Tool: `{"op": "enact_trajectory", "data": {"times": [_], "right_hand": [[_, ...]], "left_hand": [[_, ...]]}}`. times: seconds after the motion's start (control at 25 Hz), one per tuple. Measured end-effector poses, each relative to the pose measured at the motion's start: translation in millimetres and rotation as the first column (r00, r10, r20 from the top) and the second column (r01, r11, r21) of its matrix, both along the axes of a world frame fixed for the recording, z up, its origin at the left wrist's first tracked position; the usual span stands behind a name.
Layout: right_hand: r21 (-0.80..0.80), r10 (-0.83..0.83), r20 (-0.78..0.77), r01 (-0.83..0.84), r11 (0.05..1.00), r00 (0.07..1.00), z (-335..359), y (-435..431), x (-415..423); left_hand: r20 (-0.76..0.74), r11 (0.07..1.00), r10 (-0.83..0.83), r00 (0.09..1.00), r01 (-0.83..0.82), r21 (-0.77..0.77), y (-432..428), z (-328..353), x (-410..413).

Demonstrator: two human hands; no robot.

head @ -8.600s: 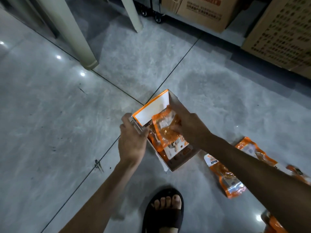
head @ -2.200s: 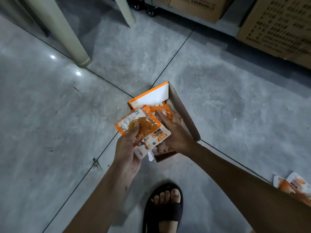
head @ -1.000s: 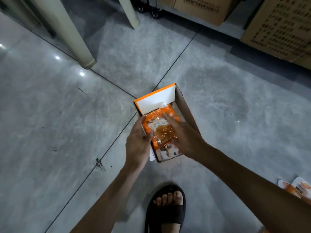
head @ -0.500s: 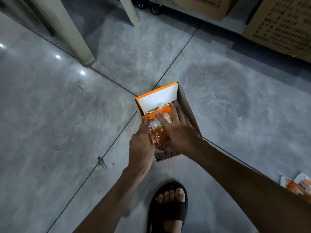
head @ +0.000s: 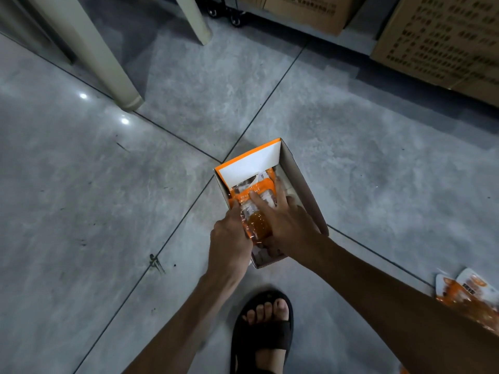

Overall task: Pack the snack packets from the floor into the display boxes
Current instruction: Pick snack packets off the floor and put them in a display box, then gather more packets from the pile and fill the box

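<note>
Head view: right hand [head: 286,225] has pushed packet [head: 256,225] deeper into box [head: 306,190].

No text can be read: the dark print on the brown cardboard cartons [head: 445,36] is blurred, and the lettering on the orange-and-white snack packets [head: 469,290] (a few dark characters) is illegible.

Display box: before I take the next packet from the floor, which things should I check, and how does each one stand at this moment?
1. Top packet inside the display box: ok, as far as it shows.
2. Right hand free to reach: not ok, its straight fingers press the packet.
3. Left hand steadying the box: cannot tell, its fingers are hidden at the left wall.
4. Packets on the floor to take: ok, some lie at the right.
5. Sandalled foot apart from the box: ok.
</note>
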State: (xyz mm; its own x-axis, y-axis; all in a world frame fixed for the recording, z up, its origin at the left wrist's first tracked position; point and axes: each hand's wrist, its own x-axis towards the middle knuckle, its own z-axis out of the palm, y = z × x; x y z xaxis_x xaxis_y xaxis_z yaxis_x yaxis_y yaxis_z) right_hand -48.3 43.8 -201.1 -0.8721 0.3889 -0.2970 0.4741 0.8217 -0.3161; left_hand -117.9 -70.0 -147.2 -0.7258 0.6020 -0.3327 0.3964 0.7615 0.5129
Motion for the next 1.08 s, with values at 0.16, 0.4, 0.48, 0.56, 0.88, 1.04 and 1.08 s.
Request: {"op": "enact_trajectory", "data": {"times": [0.16,0.4,0.48,0.56,0.88,1.04,1.08], "right_hand": [[0.024,0.013,0.026,-0.013,1.0,1.0,8.1,-0.4,-1.1],[-0.045,-0.019,-0.121,0.014,0.999,0.992,25.7,8.2,19.3],[-0.129,-0.046,-0.226,0.017,0.991,0.973,39.5,18.0,32.9],[-0.24,-0.176,-0.254,0.115,0.964,0.951,54.9,31.5,55.9],[-0.443,-0.66,-0.18,0.539,0.717,0.729,97.8,63.6,202.1],[-0.41,-0.809,0.003,0.738,0.535,0.588,118.3,60.6,328.1],[-0.401,-0.827,0.046,0.769,0.498,0.56,118.1,55.6,356.6]], "left_hand": [[0.037,1.0,0.008,0.999,-0.008,-0.013,-1.9,-4.7,-2.5],[0.013,0.999,0.034,0.999,-0.034,-0.008,-2.2,-8.6,-3.8],[-0.086,0.994,0.024,0.996,-0.033,-0.103,0.3,-3.3,-4.6],[-0.237,0.988,-0.014,0.971,-0.023,-0.151,4.3,10.1,0.5],[0.043,0.875,-0.475,0.879,0.467,0.128,86.4,90.7,93.2],[0.436,0.736,-0.621,0.651,0.676,0.039,117.7,144.9,170.5],[0.429,0.653,-0.678,0.597,0.757,-0.021,117.6,152.6,185.7]]}}
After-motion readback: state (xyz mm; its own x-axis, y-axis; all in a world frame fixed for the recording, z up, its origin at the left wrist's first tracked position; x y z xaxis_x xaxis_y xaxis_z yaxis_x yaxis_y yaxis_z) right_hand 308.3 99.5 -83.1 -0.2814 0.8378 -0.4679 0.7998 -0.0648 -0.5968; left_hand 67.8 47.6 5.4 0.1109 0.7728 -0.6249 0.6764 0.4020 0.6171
